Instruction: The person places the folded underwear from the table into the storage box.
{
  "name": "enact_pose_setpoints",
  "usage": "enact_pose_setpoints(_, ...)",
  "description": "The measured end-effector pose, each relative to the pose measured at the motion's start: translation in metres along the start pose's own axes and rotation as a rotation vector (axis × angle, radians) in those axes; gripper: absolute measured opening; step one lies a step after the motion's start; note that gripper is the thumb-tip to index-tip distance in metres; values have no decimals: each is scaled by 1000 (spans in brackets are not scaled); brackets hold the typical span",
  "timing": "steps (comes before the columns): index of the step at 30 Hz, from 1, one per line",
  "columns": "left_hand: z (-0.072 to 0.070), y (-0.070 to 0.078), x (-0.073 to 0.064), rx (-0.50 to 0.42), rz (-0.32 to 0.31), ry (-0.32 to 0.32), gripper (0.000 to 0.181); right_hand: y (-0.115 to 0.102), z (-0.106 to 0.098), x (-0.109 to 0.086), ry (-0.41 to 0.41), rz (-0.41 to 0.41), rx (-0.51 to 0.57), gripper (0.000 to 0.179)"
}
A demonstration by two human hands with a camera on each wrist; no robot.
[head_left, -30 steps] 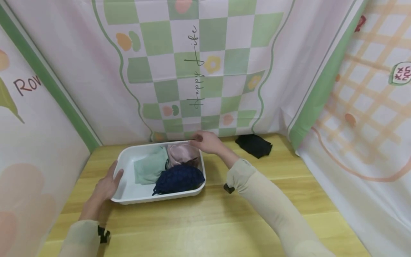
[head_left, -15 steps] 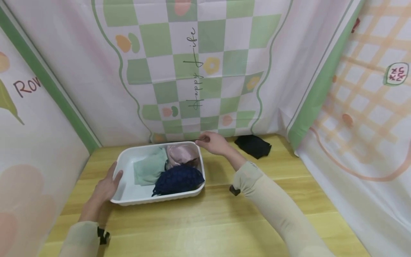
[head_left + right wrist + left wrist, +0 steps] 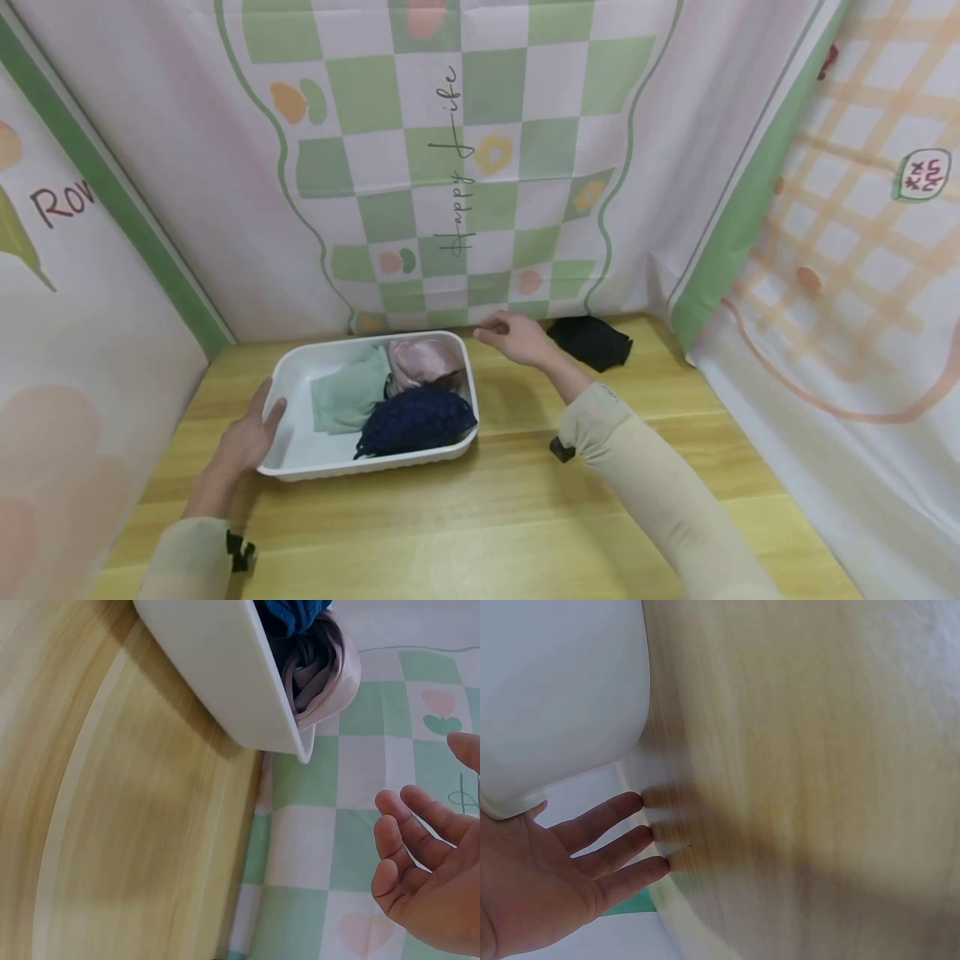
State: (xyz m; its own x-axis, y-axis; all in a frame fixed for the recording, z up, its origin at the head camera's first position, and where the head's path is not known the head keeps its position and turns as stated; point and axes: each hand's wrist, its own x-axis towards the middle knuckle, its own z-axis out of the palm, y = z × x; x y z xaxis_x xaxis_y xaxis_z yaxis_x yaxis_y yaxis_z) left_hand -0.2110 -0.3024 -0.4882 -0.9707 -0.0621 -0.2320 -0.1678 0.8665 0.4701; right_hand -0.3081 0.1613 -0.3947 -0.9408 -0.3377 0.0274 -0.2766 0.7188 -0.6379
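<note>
At the left end of a white tray, my left hand rests against the wall, thumb over the rim. In the left wrist view its fingers are straight and spread, their tips reaching the tabletop. My right hand hangs just past the tray's far right corner, holding nothing; in the right wrist view its fingers are loosely bent. Inside the tray lie a folded pale green cloth, a shiny pink folded garment and a dark navy textured garment with thin straps.
A folded black cloth lies at the back of the wooden table, right of my right hand. Printed curtains hang close behind the table and along both sides.
My right hand has drawn back from above the tray's far right corner, moving right, and its fingers have loosened. The left hand and the tray have stayed nearly in place.
</note>
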Motion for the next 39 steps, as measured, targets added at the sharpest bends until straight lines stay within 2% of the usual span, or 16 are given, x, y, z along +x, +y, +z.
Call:
enact_pose_setpoints(20,1,-2,0,3,24,29,79,28,-14,-14,-3,38,13,51)
enact_pose_setpoints(25,2,-3,1,6,22,23,80,36,-19,-20,-15,72,19,55)
enact_pose_setpoints(39,1,-2,0,10,27,17,79,54,-32,-33,14,97,20,63)
